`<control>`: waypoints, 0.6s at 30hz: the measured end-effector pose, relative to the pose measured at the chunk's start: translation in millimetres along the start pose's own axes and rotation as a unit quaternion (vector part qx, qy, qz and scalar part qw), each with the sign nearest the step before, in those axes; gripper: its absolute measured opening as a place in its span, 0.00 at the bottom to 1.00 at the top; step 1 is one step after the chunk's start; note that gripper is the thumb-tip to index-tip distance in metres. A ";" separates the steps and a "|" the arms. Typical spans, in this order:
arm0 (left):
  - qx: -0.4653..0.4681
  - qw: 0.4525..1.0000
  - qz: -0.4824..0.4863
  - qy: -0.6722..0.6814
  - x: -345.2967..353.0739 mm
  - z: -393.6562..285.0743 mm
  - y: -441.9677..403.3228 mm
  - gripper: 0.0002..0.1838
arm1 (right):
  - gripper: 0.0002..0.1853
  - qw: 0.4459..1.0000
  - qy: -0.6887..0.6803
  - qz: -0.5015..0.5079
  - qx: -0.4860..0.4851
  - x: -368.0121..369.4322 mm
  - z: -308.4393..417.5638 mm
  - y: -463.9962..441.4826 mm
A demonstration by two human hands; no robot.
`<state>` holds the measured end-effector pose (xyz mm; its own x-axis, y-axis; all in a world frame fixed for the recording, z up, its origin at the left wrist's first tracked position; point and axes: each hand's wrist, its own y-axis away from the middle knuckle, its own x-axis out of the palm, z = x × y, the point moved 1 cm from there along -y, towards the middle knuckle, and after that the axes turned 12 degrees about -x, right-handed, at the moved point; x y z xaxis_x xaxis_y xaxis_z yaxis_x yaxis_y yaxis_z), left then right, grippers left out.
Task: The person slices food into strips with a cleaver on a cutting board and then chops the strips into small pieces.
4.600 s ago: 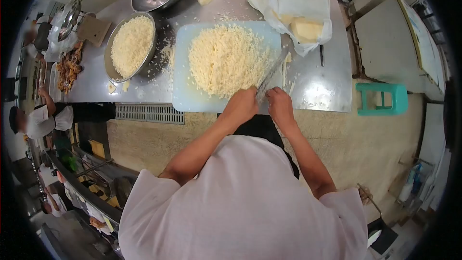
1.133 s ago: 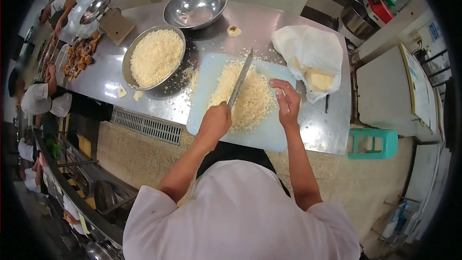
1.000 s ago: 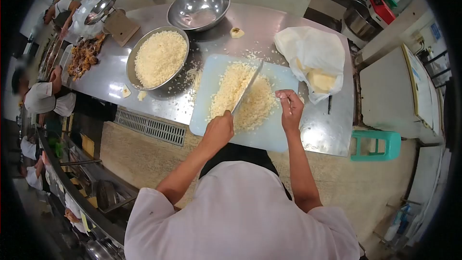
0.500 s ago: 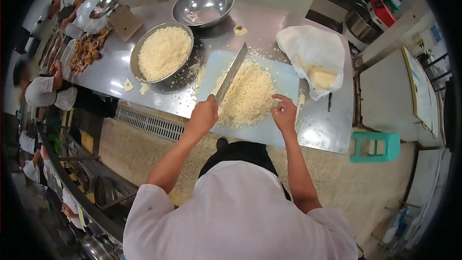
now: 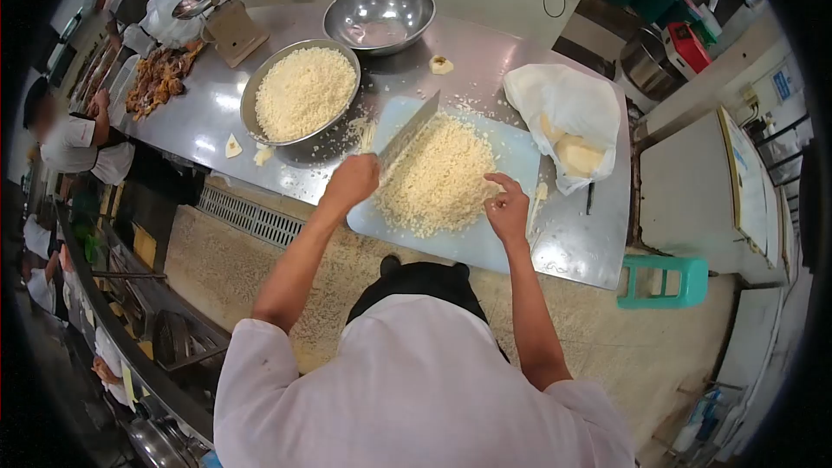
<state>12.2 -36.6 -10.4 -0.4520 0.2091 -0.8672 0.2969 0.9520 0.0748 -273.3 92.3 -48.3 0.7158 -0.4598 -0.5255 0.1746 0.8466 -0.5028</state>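
Observation:
My left hand (image 5: 354,179) is wrapped round the handle of a broad-bladed kitchen knife (image 5: 411,133). Its blade lies along the left side of a heap of finely chopped pale-yellow food (image 5: 451,169). The heap rests on a light-blue cutting board (image 5: 510,147). At the heap's right edge is my right hand (image 5: 508,210), its index finger stretched toward the food and the other fingers loosely curled. Left of the board stands a metal bowl (image 5: 250,111) full of similar chopped food (image 5: 307,94).
A second metal bowl (image 5: 380,16) stands behind. On the steel table (image 5: 572,247), a white plastic bag (image 5: 563,87) holds pale pieces (image 5: 579,156). Browned food (image 5: 160,80) and a scale (image 5: 234,33) are at left, near a person (image 5: 82,143). A green stool (image 5: 689,282) stands at right.
The knife has shifted left and lower, its blade now along the heap's left edge. My right hand stays close to the heap. The camera view has shifted slightly.

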 end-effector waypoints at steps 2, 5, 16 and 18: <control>-0.009 1.000 -0.022 -0.002 -10.9 -2.3 -17.3 0.10 | 0.04 0.999 -0.011 0.009 0.029 -1.6 -5.3 4.9; 0.004 0.994 -0.083 -0.070 5.8 6.5 -52.7 0.08 | 0.02 0.999 -0.020 0.005 0.034 -0.5 -3.4 10.2; 0.119 0.993 0.011 -0.009 10.1 -9.2 9.4 0.11 | 0.11 0.998 -0.011 -0.048 -0.031 15.8 -30.1 -30.9; -0.025 0.987 0.028 0.154 -8.8 10.4 43.4 0.12 | 0.15 0.999 -0.011 -0.035 -0.023 13.4 -51.6 -42.3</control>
<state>37.8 0.5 -4.7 -0.6726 0.3127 -0.6707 0.2903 0.9452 0.1495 -306.0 36.5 -69.5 0.7180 -0.5109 -0.4728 0.1934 0.7989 -0.5695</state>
